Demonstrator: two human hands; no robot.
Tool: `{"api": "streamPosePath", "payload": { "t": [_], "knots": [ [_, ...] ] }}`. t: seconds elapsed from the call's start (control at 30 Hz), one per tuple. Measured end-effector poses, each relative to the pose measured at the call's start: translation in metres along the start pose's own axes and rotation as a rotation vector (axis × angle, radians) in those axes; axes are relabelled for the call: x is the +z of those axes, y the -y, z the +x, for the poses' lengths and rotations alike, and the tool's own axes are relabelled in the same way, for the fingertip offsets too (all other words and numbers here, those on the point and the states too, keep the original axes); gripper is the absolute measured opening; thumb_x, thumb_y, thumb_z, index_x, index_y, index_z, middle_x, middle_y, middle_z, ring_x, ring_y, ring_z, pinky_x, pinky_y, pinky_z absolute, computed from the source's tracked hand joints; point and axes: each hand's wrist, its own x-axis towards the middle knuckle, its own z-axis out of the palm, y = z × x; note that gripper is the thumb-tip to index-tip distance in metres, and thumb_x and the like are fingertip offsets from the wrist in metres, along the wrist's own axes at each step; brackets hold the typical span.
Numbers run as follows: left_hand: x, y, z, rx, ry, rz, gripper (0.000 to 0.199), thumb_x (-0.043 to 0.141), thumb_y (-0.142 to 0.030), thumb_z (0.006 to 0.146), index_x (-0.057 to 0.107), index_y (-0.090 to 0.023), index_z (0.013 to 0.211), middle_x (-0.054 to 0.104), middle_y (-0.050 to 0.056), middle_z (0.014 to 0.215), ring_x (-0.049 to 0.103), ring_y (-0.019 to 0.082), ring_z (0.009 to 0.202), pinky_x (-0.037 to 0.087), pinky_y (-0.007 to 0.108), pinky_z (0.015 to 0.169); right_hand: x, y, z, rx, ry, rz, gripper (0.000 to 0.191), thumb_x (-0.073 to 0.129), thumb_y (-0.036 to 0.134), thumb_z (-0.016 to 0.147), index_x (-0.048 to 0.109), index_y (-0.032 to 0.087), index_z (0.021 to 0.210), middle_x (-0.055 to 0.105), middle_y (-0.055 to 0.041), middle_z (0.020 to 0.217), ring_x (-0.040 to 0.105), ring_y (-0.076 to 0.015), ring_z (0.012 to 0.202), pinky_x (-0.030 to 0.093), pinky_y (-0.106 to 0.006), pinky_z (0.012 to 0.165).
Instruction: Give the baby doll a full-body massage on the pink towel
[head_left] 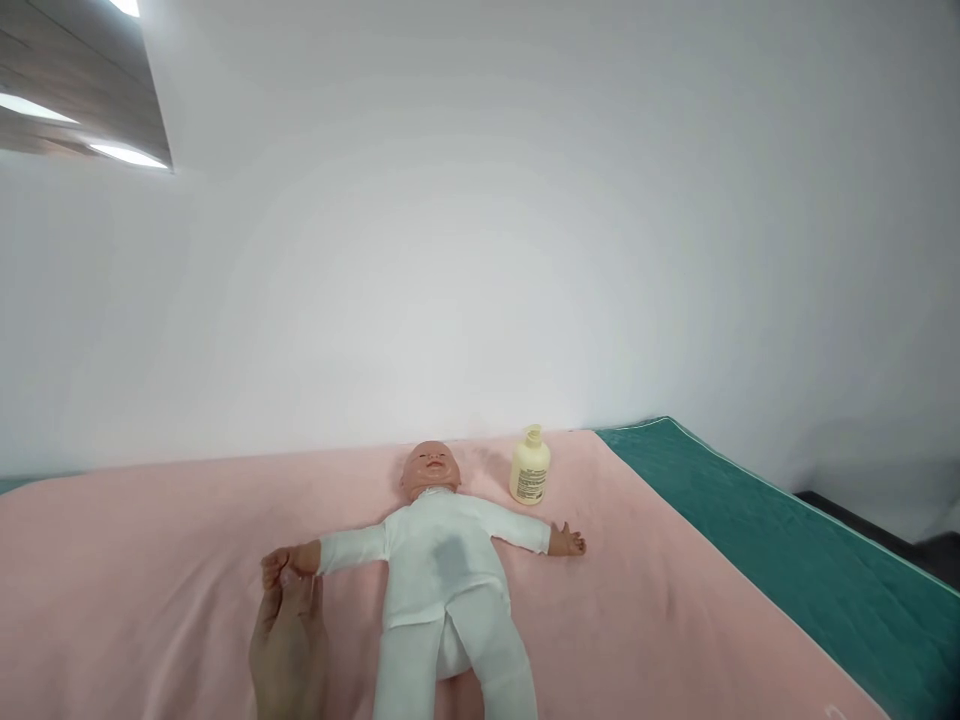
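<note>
A baby doll [442,560] lies on its back with its arms stretched out to both sides, dressed in a white top and white trousers. At the lower left, my left hand [291,645] is closed around the doll's small hand [279,566], thumb on top. The fingertips are partly hidden behind the doll's hand. The doll's other hand [568,541] rests palm up on the pink cloth, fingers spread. A greyish patch shows on the chest of the top. My right hand is out of the picture.
A pale yellow pump bottle [530,470] stands upright beside the doll's head. Pink cloth [645,620] covers the surface, with a green cover [757,510] showing along the right side. A white wall [480,250] rises directly behind.
</note>
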Motion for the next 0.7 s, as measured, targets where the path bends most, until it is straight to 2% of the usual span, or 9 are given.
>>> {"api": "streamPosePath", "payload": {
  "t": [0.07,0.13,0.17,0.23,0.37,0.43,0.53,0.6,0.7],
  "knots": [
    [0.009,-0.012,-0.012,0.021,-0.001,0.081,0.049,0.065,-0.055,0.079,0.058,-0.033,0.123,0.055,-0.002,0.137,0.046,0.022,0.132,0.030,0.045,0.118,-0.010,0.008,-0.022,-0.022,-0.043,-0.030,0.030,0.054,0.042,0.097,0.060,0.025,0.121,0.058,-0.0070,0.128,0.053,-0.0280,0.121,0.046,-0.051,0.100],
    [0.017,-0.020,-0.021,0.074,0.067,0.160,0.042,0.066,-0.051,0.079,0.064,-0.031,0.116,0.060,-0.002,0.131,0.050,0.022,0.129,0.032,0.045,0.117,-0.023,0.014,-0.057,-0.049,-0.090,-0.056,0.030,0.060,0.042,0.094,0.059,0.029,0.121,0.055,-0.0060,0.131,0.053,-0.0279,0.119,0.051,-0.045,0.094],
    [0.020,-0.022,-0.025,0.099,0.134,0.190,0.040,0.066,-0.050,0.080,0.065,-0.030,0.115,0.062,-0.002,0.129,0.051,0.022,0.127,0.033,0.044,0.116,-0.031,0.015,-0.078,-0.060,-0.112,-0.069,0.031,0.062,0.045,0.091,0.059,0.034,0.120,0.056,-0.0057,0.129,0.053,-0.0270,0.118,0.054,-0.042,0.089],
    [0.024,-0.021,-0.029,0.115,0.298,0.270,0.042,0.065,-0.049,0.081,0.064,-0.027,0.117,0.064,0.001,0.128,0.054,0.023,0.125,0.037,0.043,0.113,-0.046,0.014,-0.124,-0.096,-0.150,-0.085,0.038,0.058,0.045,0.094,0.054,0.026,0.127,0.054,-0.0097,0.131,0.057,-0.0261,0.111,0.055,-0.045,0.087],
    [0.025,-0.002,-0.028,0.183,0.556,0.450,0.040,0.063,-0.046,0.082,0.066,-0.028,0.117,0.063,0.003,0.129,0.052,0.025,0.127,0.041,0.043,0.111,-0.063,0.000,-0.189,-0.210,-0.251,-0.114,0.039,0.050,0.047,0.096,0.050,0.036,0.134,0.058,-0.0061,0.127,0.061,-0.0283,0.110,0.059,-0.040,0.083],
    [0.024,0.010,-0.022,0.326,0.690,0.517,0.033,0.062,-0.041,0.083,0.068,-0.030,0.114,0.062,0.001,0.131,0.048,0.023,0.132,0.038,0.043,0.113,-0.063,-0.006,-0.195,-0.243,-0.299,-0.140,0.041,0.048,0.043,0.097,0.045,0.035,0.138,0.056,-0.0067,0.129,0.060,-0.0287,0.113,0.058,-0.040,0.087],
    [0.021,0.023,-0.014,0.526,0.831,0.620,0.029,0.058,-0.034,0.086,0.068,-0.035,0.113,0.062,-0.001,0.131,0.046,0.021,0.133,0.034,0.047,0.115,-0.058,-0.004,-0.183,-0.230,-0.322,-0.166,0.039,0.046,0.037,0.099,0.045,0.028,0.137,0.055,-0.0102,0.131,0.057,-0.0291,0.117,0.055,-0.042,0.094],
    [0.020,0.027,-0.010,0.587,0.849,0.668,0.029,0.057,-0.033,0.086,0.068,-0.037,0.113,0.063,-0.002,0.130,0.047,0.021,0.132,0.034,0.050,0.115,-0.056,0.001,-0.173,-0.200,-0.307,-0.154,0.037,0.045,0.037,0.099,0.047,0.027,0.134,0.055,-0.0105,0.130,0.057,-0.0288,0.118,0.054,-0.042,0.095],
    [0.020,0.025,-0.010,0.563,0.838,0.650,0.029,0.058,-0.033,0.086,0.068,-0.036,0.113,0.062,-0.001,0.130,0.047,0.021,0.132,0.037,0.048,0.113,-0.057,0.004,-0.168,-0.175,-0.302,-0.135,0.038,0.046,0.039,0.099,0.047,0.027,0.135,0.055,-0.0101,0.131,0.056,-0.0288,0.119,0.053,-0.042,0.096]
  ]
}}
